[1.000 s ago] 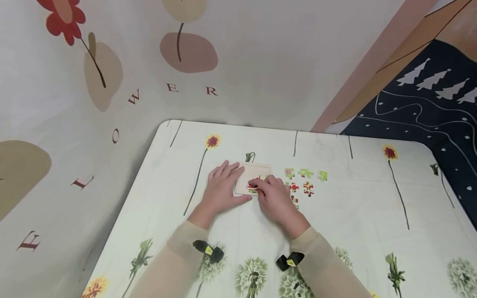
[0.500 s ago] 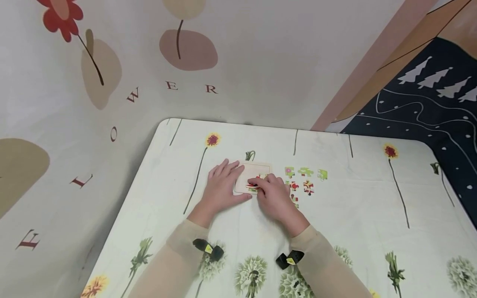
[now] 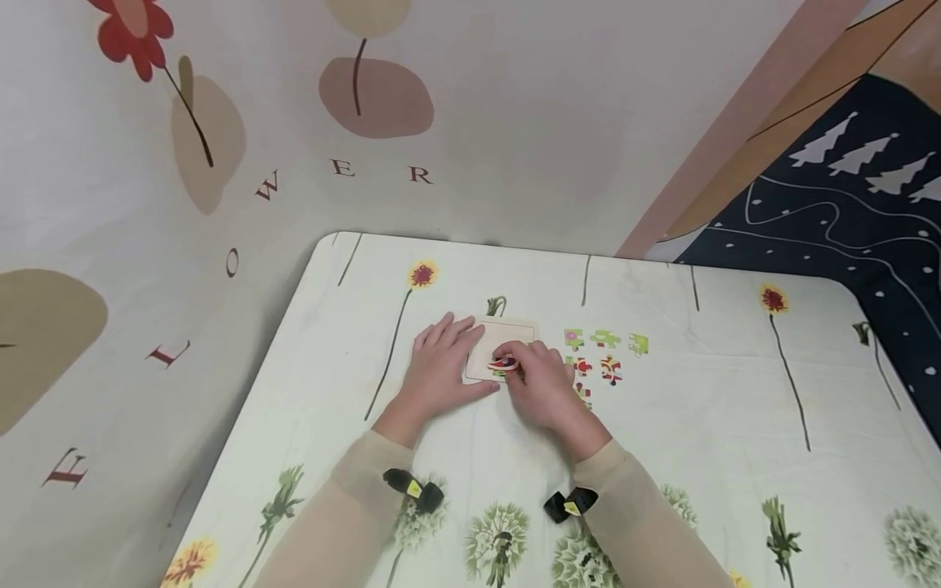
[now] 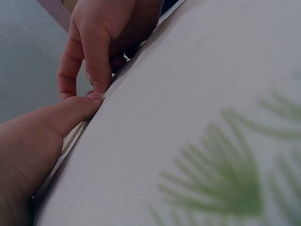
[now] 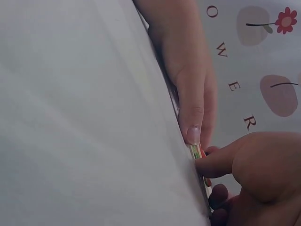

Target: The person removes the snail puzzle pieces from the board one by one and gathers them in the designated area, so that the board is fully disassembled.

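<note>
A small square wooden puzzle board [image 3: 503, 333] lies on the table in the head view. My left hand [image 3: 443, 366] rests spread over its left side, fingers straight, the thumb along its near edge. Over the board's lower part, my right hand [image 3: 542, 384] pinches a red and white jigsaw piece [image 3: 503, 365] between thumb and index finger. A bit of green print shows beneath that piece; the right hand hides the board's right side. In the right wrist view, the right thumb [image 5: 216, 162] is close to the tip of the left thumb [image 5: 193, 134].
Several loose jigsaw pieces lie right of the board, among them a green one [image 3: 638, 344] and a red one [image 3: 611, 370]. The right hand partly covers the nearest ones. A flower-print cloth [image 3: 706, 408] covers the table; a printed wall [image 3: 515, 163] rises behind.
The right index finger has drawn back and bent, and more of the red and white jigsaw piece shows. The left hand stays on the board.
</note>
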A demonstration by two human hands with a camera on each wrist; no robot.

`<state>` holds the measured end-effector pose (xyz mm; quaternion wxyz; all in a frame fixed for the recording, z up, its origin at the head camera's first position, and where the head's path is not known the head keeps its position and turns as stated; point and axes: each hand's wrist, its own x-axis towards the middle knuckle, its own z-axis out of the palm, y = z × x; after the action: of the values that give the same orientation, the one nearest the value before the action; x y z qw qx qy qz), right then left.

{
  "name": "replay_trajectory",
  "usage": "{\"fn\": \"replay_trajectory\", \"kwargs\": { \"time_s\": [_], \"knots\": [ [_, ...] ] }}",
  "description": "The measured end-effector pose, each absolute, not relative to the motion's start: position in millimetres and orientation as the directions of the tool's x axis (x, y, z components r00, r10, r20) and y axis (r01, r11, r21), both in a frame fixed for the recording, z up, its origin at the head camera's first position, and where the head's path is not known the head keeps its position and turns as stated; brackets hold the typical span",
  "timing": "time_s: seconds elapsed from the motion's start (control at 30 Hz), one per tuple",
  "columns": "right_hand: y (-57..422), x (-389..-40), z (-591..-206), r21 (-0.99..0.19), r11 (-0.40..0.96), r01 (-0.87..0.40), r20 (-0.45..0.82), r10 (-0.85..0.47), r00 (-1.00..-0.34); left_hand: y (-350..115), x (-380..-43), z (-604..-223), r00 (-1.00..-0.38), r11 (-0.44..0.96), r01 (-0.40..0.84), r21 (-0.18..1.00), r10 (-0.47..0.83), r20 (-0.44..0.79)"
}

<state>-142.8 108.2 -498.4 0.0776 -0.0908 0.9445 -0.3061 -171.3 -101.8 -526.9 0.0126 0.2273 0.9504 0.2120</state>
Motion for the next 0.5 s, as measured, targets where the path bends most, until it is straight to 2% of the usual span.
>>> {"fn": "replay_trajectory", "kwargs": {
  "time_s": [0.23, 0.5],
  "knots": [
    [108.7, -143.3, -500.1, -0.622, 0.772, -0.129, -0.065, -0.216, -0.974, -102.2, -172.4, -525.6, -0.896, 0.808, 0.428, 0.404, 0.438, 0.074],
    [108.5, -138.0, -503.8, -0.649, 0.735, -0.196, 0.055, -0.212, -0.976, -101.9, -171.5, -524.9, -0.894, 0.808, 0.430, 0.403, 0.443, 0.065]
  ]
}}
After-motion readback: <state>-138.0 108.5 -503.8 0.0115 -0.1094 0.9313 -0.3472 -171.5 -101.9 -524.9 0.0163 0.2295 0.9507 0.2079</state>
